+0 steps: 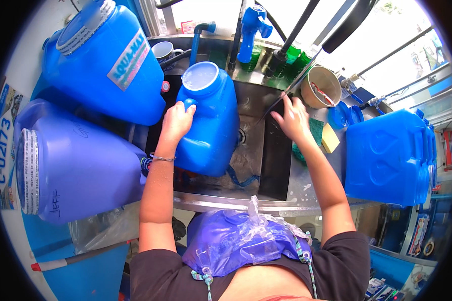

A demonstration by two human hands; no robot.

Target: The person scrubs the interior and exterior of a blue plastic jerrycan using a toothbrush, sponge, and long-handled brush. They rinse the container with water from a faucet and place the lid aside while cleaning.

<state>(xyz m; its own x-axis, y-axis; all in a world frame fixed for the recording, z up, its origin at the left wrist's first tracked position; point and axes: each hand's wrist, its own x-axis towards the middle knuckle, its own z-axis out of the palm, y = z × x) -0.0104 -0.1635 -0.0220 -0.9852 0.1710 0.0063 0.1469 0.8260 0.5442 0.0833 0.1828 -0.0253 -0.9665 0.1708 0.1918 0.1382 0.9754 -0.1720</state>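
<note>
steel counter | green scouring pad | yellow sponge | beige tub

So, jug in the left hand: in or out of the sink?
In. The jug has its lower part inside the sink, whose floor shows beside it; the left hand grips the handle.

Text noted: print on label of upper-left blue jug; print on seal band, handwriting on purple jug; number on poster.
</note>
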